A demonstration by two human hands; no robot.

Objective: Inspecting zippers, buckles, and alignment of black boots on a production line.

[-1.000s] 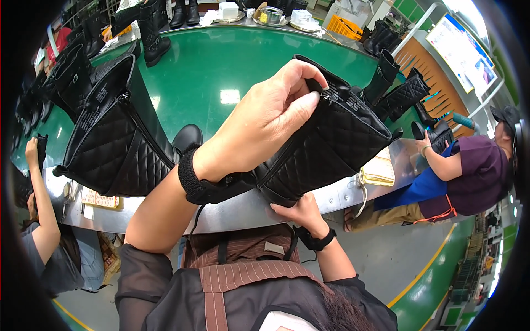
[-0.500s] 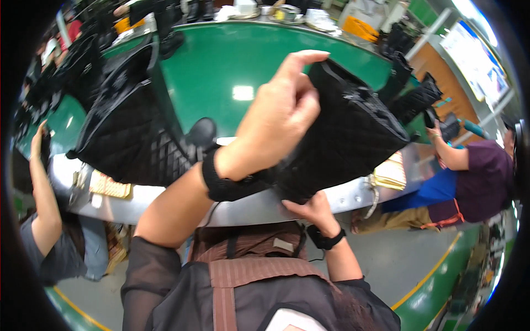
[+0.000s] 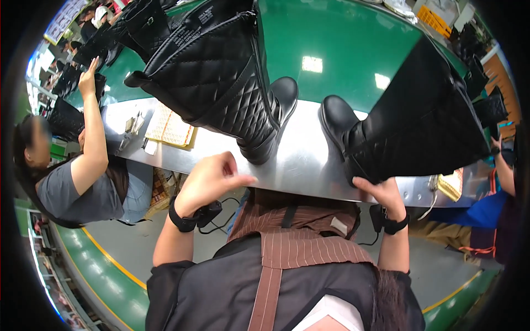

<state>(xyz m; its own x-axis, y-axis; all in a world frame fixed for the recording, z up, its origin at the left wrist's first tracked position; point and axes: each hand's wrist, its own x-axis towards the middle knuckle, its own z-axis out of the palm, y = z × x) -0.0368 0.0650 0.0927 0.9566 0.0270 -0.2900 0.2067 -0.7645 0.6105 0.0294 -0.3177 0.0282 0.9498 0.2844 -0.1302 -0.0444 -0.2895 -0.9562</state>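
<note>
Two tall black boots stand on the metal edge of the work surface before me. The left boot [image 3: 221,96] has a quilted shaft with a strap and leans to the left, its top wide. My left hand [image 3: 205,183] is beside its heel, thumb stretched out, fingers loosely bent and apart, holding nothing. The right boot [image 3: 411,118] leans to the right, its shaft dark and smooth-looking here. My right hand [image 3: 385,196] grips it low at the heel, thumb against the boot; the other fingers are partly hidden behind it.
A green belt [image 3: 342,49] runs beyond the metal ledge [image 3: 306,165]. Yellowish papers [image 3: 170,126] and small metal tools [image 3: 132,126] lie at left; another yellow bundle [image 3: 450,185] is at right. Co-workers sit on both sides, with more black boots [image 3: 146,25] at far left.
My left hand has come down from the right boot's top to beside the left boot's heel. The right boot now stands with its toe inward; my right hand stays at its heel. The view has shifted.
</note>
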